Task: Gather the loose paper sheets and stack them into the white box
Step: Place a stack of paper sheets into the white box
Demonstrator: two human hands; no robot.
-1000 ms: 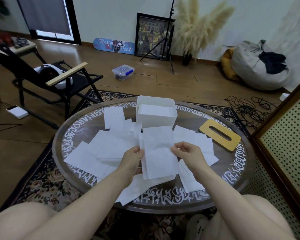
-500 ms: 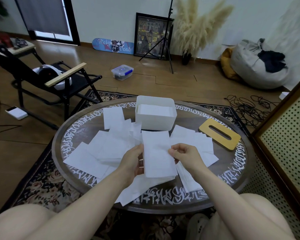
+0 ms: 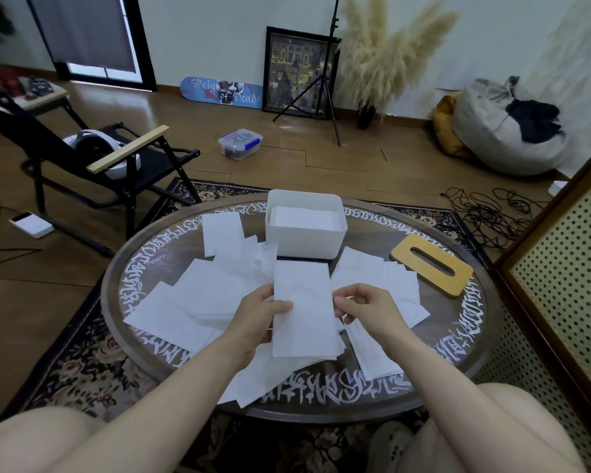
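Observation:
A white paper sheet [image 3: 302, 312] is held up over the round table, its long side running away from me. My left hand [image 3: 258, 314] pinches its left edge with thumb on top. My right hand [image 3: 367, 307] pinches its right edge with curled fingers. Several loose white sheets [image 3: 198, 298] lie scattered across the table on both sides and beneath the held one. The white box [image 3: 306, 235] stands at the table's far side, with paper lying flat inside it.
The round dark table [image 3: 458, 339] has white script round its rim. A wooden lid with a slot [image 3: 430, 264] lies at the right. A folding chair [image 3: 93, 165] stands far left, a perforated cabinet [image 3: 560, 268] close on the right. My knees sit below the table edge.
The held sheet has been drawn narrower and straighter between my hands, and my hands have shifted slightly toward each other. The scattered sheets and the box have not moved.

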